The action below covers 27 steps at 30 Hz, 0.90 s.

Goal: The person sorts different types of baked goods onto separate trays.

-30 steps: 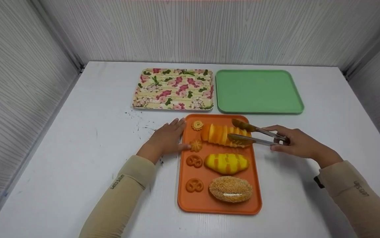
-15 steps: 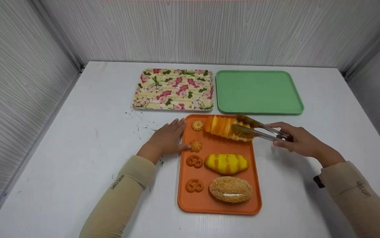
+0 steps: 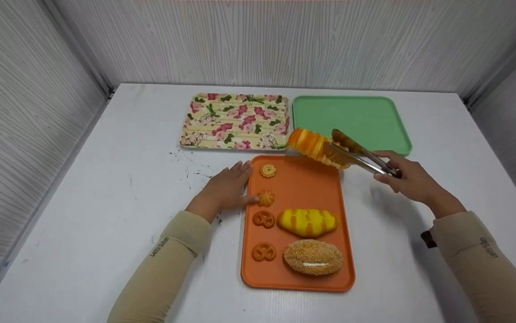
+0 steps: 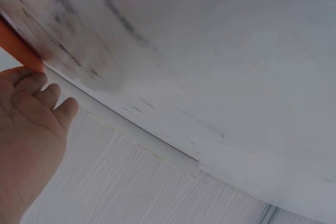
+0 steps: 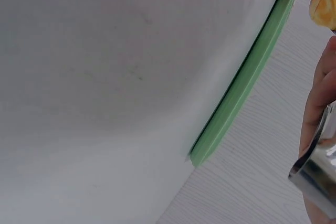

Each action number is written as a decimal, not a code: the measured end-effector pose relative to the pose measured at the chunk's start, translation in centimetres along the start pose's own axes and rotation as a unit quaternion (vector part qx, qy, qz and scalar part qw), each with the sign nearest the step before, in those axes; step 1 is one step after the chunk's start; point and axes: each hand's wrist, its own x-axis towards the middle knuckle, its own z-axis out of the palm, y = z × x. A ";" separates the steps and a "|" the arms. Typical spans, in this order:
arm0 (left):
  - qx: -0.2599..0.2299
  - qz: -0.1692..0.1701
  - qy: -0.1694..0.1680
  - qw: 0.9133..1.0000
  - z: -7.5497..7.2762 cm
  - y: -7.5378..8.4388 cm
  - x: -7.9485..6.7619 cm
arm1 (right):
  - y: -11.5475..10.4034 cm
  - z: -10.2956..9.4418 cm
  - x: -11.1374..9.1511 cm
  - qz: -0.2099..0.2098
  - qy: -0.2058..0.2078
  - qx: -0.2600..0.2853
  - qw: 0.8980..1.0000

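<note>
My right hand (image 3: 408,177) grips metal tongs (image 3: 367,162) whose brown tips clasp a ridged orange-and-yellow bread (image 3: 314,146). The bread hangs above the gap between the orange tray (image 3: 296,280) and the green tray (image 3: 352,121). In the right wrist view the tongs' metal end (image 5: 320,169) shows in the hand, with part of the bread at the top corner. My left hand (image 3: 226,186) rests at the orange tray's left edge, fingers straight, thumb over the rim by a flower-shaped cookie (image 3: 266,198). In the left wrist view its fingers touch the orange rim (image 4: 21,51).
On the orange tray lie a yellow striped bread (image 3: 308,222), a seeded bread (image 3: 313,257), a round cookie (image 3: 268,170) and two pretzel-shaped cookies (image 3: 264,252). A floral tray (image 3: 237,121) sits left of the green one. Wood-grain panels (image 3: 266,45) enclose the white table (image 3: 96,202).
The ridged bread, held in the tongs, has risen off the orange tray and moved away from me toward the green tray. My left hand has stayed in place.
</note>
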 end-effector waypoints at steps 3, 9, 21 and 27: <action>0.004 0.002 0.001 1.000 -0.1 0.1 0.0 | 0.0 -0.2 0.2 0.028 0.016 0.002 0.999; 0.005 0.000 0.000 1.000 -0.1 0.1 0.0 | 0.3 -0.4 0.6 0.088 0.063 0.014 0.994; -0.006 -0.002 -0.001 1.000 0.0 0.0 0.1 | 1.4 -0.7 0.9 0.151 0.125 -0.004 0.981; -0.006 -0.002 0.000 1.000 0.0 0.0 0.1 | 1.7 -1.0 0.9 0.183 0.138 -0.013 0.973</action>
